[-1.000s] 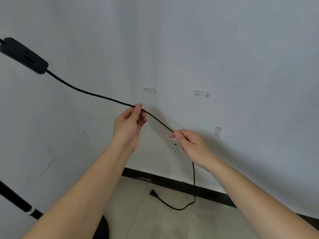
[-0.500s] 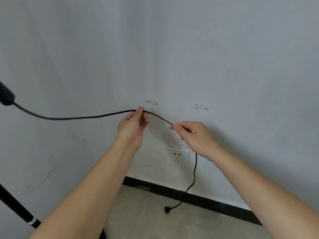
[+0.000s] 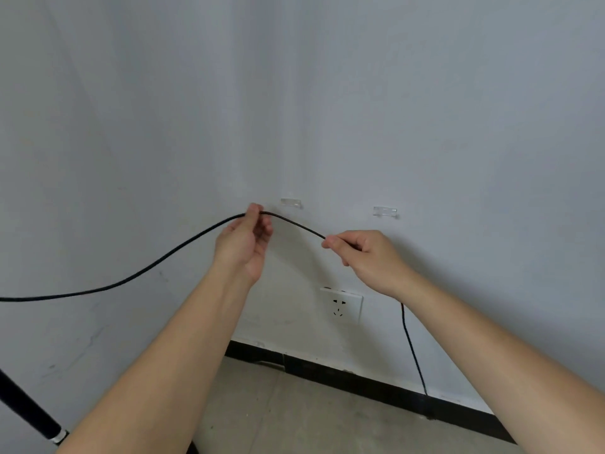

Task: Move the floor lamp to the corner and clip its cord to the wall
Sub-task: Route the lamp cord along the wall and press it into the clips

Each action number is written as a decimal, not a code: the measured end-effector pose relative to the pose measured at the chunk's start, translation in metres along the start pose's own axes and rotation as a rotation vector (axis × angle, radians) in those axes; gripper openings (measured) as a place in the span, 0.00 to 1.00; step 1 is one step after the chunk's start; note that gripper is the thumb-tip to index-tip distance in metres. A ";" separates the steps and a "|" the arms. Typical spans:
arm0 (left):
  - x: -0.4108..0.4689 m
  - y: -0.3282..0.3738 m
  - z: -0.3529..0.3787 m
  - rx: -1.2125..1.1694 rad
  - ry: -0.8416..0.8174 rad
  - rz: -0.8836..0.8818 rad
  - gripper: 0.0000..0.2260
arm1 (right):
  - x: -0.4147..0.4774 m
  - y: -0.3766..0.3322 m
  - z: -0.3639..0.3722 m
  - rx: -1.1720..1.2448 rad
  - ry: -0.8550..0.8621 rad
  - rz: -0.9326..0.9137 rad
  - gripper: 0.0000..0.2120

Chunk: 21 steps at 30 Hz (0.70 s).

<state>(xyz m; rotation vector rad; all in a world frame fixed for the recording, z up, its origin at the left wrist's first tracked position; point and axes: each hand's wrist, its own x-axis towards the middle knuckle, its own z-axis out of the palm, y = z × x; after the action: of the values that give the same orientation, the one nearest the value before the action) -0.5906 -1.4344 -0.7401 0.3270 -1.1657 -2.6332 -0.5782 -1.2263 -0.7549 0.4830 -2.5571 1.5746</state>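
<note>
Room: pale wall (image 3: pixel 360 109), black baseboard (image 3: pixel 360 383), concrete floor (image 3: pixel 294 417).
Clips: 2 clear clips (image 3: pixel 290 202) just above fingertips.
Outlet (image 3: pixel 341 304): below right hand (image 3: pixel 370 260).
Hands: left hand (image 3: pixel 242 247) and right pinched cord (image 3: pixel 294 224).

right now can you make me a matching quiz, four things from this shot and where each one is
Things:
1. cord
2. socket
3. clips
4. lamp pole

Places:
A. on the wall, above the hands
B. bottom left corner of the view
C. pinched in both hands
D. low on the wall, just above the baseboard

Pairs: 1-C, 2-D, 3-A, 4-B

The left hand and the right hand each hold the cord.
</note>
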 end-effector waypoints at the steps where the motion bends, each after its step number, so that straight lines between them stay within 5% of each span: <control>1: 0.006 0.005 -0.002 -0.042 0.044 0.005 0.07 | -0.001 0.005 -0.003 -0.001 0.002 0.005 0.11; 7: 0.003 -0.008 -0.004 0.059 -0.102 -0.173 0.06 | 0.014 0.000 -0.003 0.002 0.078 -0.001 0.09; 11: 0.003 -0.016 0.001 0.034 -0.127 -0.245 0.04 | 0.027 -0.024 0.003 -0.198 0.063 -0.118 0.11; 21: 0.025 -0.007 0.011 -0.173 0.126 -0.151 0.04 | 0.061 -0.067 0.015 -0.656 0.077 -0.412 0.11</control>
<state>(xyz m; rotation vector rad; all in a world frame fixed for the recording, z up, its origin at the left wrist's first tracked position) -0.6188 -1.4296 -0.7408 0.5577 -0.8987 -2.7714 -0.6133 -1.2806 -0.6896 0.7691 -2.4969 0.5653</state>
